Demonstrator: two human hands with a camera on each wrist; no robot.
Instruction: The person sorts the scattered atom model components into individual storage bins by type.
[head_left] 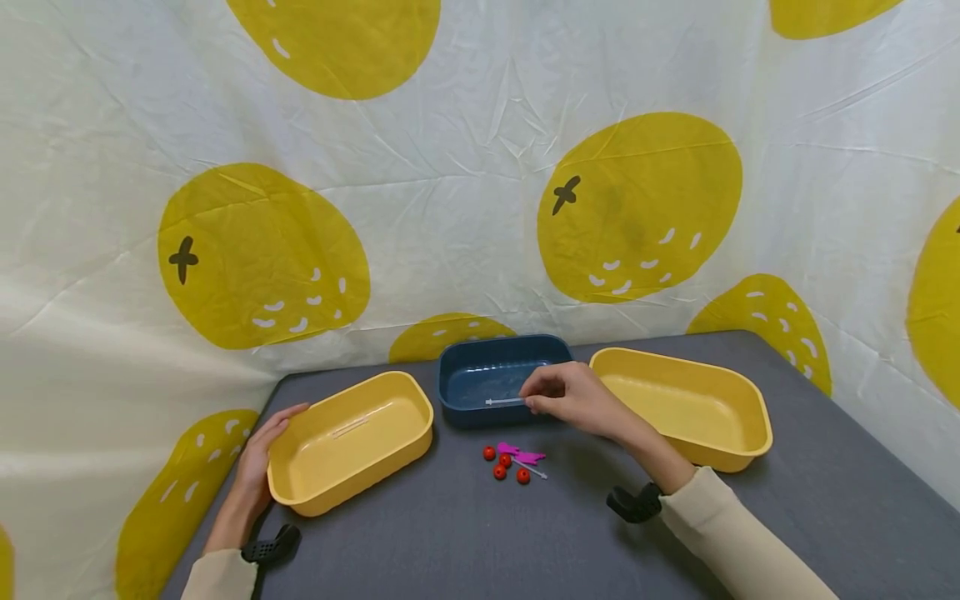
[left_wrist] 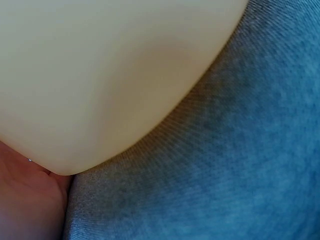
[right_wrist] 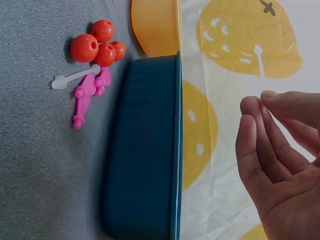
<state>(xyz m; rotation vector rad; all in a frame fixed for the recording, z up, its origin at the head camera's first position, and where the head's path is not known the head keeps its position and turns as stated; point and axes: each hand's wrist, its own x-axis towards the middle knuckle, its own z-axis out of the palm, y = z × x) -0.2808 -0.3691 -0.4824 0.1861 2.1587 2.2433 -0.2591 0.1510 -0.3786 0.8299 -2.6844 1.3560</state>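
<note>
Between the thumb and fingertips of my right hand [head_left: 573, 398], a thin white stick with a knobbed end [right_wrist: 260, 60] is pinched. It overlaps the front rim of the dark blue bin [head_left: 491, 373] in the head view. My left hand [head_left: 258, 457] rests along the outer left side of a yellow bin [head_left: 360, 471], fingers stretched along its wall. Inside that bin lie pale thin sticks [head_left: 350, 427]. In front of the blue bin, several red beads [right_wrist: 84, 48], pink plastic pieces [right_wrist: 83, 100] and another white stick [right_wrist: 75, 77] lie close together on the table.
A second yellow bin [head_left: 697, 400] stands right of the blue one, behind my right forearm. The grey table [head_left: 450, 542] ends at the back against a white curtain [head_left: 465, 250] with yellow fruit prints.
</note>
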